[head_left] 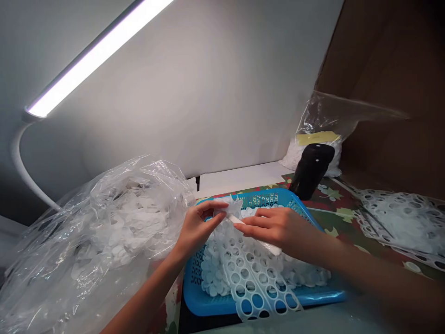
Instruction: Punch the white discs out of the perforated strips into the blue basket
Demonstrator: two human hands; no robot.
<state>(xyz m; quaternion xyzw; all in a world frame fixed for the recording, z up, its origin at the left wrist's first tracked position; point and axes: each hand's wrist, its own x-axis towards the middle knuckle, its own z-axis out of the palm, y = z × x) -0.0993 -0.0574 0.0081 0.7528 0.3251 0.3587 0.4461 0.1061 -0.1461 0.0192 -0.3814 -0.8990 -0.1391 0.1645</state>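
My left hand is closed, with thumb and forefinger pinched on the upper end of a translucent plastic sheet punched with rows of round holes. The sheet slopes down across a blue plastic basket and hangs over its front rim. In my right hand is a white stick; its far tip lies against the sheet near my left fingertips. Many small white discs are heaped in the basket under both hands.
A large clear plastic bag of white pieces bulges at the left. Behind the basket's right corner stands a black container, near a zip bag. Punched-out sheets lie at right. A lit lamp hangs at upper left.
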